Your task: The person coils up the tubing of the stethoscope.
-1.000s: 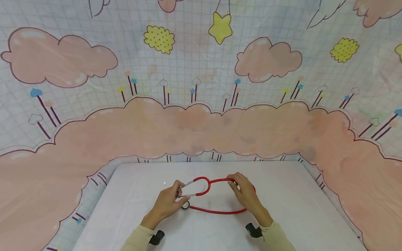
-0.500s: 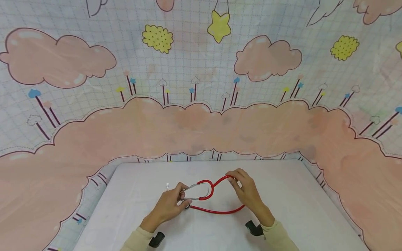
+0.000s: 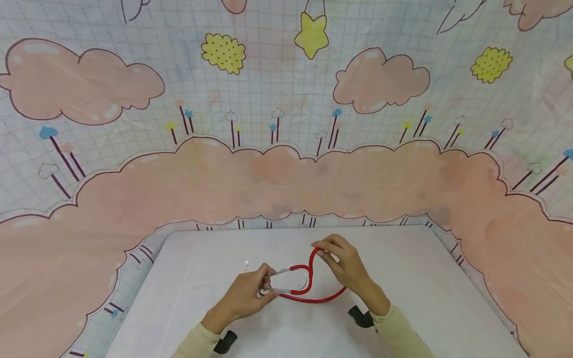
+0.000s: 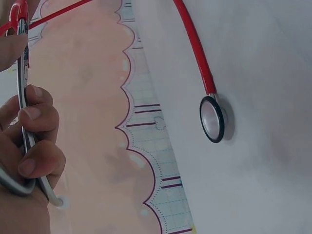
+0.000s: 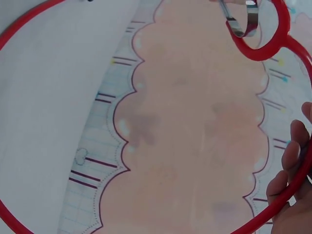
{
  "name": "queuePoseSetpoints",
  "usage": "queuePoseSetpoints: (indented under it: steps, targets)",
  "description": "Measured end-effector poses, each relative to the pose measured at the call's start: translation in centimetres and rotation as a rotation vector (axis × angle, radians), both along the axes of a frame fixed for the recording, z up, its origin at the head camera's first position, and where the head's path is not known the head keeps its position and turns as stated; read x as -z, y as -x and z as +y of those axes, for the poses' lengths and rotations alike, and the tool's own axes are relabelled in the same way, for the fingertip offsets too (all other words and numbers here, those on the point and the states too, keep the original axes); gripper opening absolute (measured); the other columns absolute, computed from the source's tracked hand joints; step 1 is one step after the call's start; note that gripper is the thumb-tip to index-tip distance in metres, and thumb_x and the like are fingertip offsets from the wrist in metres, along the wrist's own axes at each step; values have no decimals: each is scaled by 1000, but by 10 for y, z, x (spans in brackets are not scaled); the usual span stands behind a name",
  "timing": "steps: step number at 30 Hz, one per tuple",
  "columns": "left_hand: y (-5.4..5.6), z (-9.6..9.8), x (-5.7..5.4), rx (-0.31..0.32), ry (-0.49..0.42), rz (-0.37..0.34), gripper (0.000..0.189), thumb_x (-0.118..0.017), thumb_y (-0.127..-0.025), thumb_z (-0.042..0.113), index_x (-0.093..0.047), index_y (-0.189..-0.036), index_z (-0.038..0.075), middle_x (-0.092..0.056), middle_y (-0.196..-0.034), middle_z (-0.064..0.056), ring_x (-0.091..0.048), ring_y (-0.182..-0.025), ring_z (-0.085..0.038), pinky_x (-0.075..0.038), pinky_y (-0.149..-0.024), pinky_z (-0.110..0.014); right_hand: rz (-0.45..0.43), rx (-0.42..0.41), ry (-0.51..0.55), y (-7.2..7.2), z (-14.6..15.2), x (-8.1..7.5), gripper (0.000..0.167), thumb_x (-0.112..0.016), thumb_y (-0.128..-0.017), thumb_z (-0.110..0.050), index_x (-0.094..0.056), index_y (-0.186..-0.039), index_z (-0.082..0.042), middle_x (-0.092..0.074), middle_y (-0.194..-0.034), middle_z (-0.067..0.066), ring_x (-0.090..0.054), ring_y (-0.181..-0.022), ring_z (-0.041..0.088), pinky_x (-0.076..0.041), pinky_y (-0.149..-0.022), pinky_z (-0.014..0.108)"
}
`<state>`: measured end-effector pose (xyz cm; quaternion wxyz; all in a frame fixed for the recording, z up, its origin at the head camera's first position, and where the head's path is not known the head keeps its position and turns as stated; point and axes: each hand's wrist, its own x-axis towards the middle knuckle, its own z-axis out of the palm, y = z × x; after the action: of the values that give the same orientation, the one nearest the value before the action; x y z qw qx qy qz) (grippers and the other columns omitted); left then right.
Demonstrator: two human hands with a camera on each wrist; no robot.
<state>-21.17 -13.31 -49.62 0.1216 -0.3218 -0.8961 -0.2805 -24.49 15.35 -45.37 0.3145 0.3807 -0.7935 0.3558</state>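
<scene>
Within left wrist's view alone, whole chestpiece (image 4: 211, 119); both hands' fingers (image 4: 45, 158) (image 5: 291, 155) clamped on stethoscope (image 3: 311, 272).

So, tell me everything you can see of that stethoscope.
The stethoscope has red tubing, silvery metal-looking ear tubes, a pale ear tip and a round, dark-rimmed chestpiece. The left hand grips the ear tubes; the right hand pinches a raised bend of the tubing. The chestpiece seems to rest on the white table.
</scene>
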Motion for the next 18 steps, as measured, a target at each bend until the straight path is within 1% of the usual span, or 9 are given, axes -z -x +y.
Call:
queuePoseSetpoints:
  steps: [2, 4, 6, 8, 11, 14, 16, 18]
  targets:
    - [-2, 2, -3, 9, 4, -7, 34, -76, -85, 31, -53, -108, 19, -53, -74, 9, -40, -63, 5, -38, -61, -14, 6, -2, -4, 1, -1, -2, 23, -71, -88, -11, -72, -111, -11, -66, -96, 1, -59, -84, 12, -50, -74, 15]
    - [-4, 3, -5, 20, 7, -2, 34, -75, -86, 31, -53, -109, 19, -52, -73, 10, -40, -63, 5, -37, -60, -14, 8, -8, -6, 1, -2, -4, 27, -74, -85, -6, -71, -112, -10, -67, -96, 1, -59, -82, 12, -52, -71, 18]
    - [-6, 6, -9, 36, 4, 9, 34, -75, -86, 30, -54, -109, 18, -52, -73, 9, -38, -63, 6, -37, -60, -14, 0, -16, -9, 2, -4, -6, 26, -74, -85, -8, -70, -111, -10, -68, -97, 1, -59, -81, 12, -52, -69, 20]
    - [-8, 9, -12, 53, -2, 28, 35, -75, -85, 30, -55, -110, 17, -51, -72, 10, -37, -62, 6, -36, -58, -13, -16, -23, -11, 2, -5, -7, 23, -72, -88, -13, -70, -111, -10, -69, -97, 1, -58, -80, 11, -51, -67, 20]
    - [-11, 12, -17, 72, -12, 36, 36, -76, -85, 29, -55, -110, 16, -50, -72, 10, -37, -62, 5, -36, -58, -13, -47, -23, -14, 3, -8, -7, 22, -71, -90, -20, -70, -110, -11, -69, -96, 0, -55, -78, 9, -49, -66, 17]
    - [-13, 15, -21, 70, -2, 20, 37, -76, -85, 30, -55, -111, 16, -47, -73, 14, -39, -62, 3, -36, -58, -13, -64, -25, -10, 5, -10, -6, 24, -74, -86, -14, -70, -109, -12, -69, -93, -2, -51, -75, 7, -46, -63, 16]
    - [-14, 16, -22, 65, 9, 16, 37, -76, -85, 30, -55, -112, 16, -46, -73, 14, -40, -62, 3, -36, -59, -13, -67, -34, -5, 6, -11, -5, 27, -76, -82, -9, -71, -108, -12, -68, -90, -3, -50, -74, 6, -46, -60, 18]
    - [-14, 17, -24, 65, 10, 21, 37, -76, -85, 31, -55, -112, 17, -46, -73, 15, -40, -62, 3, -36, -59, -13, -70, -51, -2, 8, -13, -4, 27, -76, -81, -7, -71, -106, -12, -68, -87, -3, -50, -72, 6, -46, -58, 21]
